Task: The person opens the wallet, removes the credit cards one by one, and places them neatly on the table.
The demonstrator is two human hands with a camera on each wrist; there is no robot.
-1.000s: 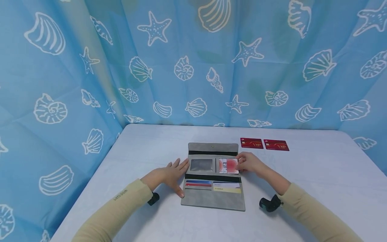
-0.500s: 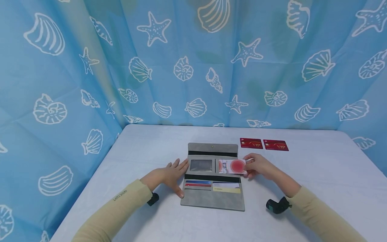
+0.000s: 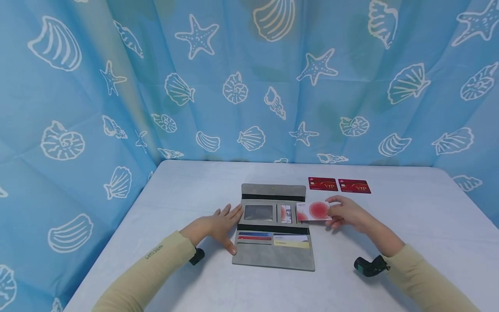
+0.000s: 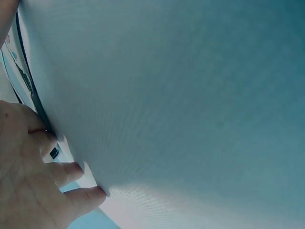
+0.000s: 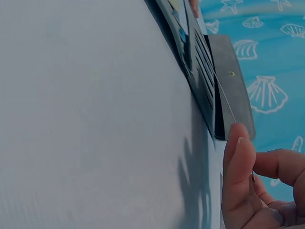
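Observation:
An unfolded grey wallet (image 3: pixel 273 258) lies flat on the white table. Fingers spread, my left hand (image 3: pixel 218 226) rests at its left edge, with fingertips and thumb touching it. Between thumb and fingers my right hand (image 3: pixel 348 213) pinches the right end of a white card with red circles (image 3: pixel 314 211). The card's left end overlaps the right side of the wallet's middle panel; whether it is still inside the slot I cannot tell. Edge-on, the card (image 5: pixel 226 101) appears as a thin line in the right wrist view. Another printed card (image 3: pixel 286 214) shows in that panel's pocket.
Two red VIP cards (image 3: pixel 323 183) lie side by side behind the wallet, to the right. Several cards (image 3: pixel 255 236) sit in the wallet's lower slots. A clear window (image 3: pixel 259 212) is at the middle panel's left. A blue shell-patterned curtain (image 3: pixel 249 86) hangs behind the table.
My right hand has moved to the right, drawing the card with red circles out of the wallet's right pocket and uncovering another card there. The left hand has stayed in place.

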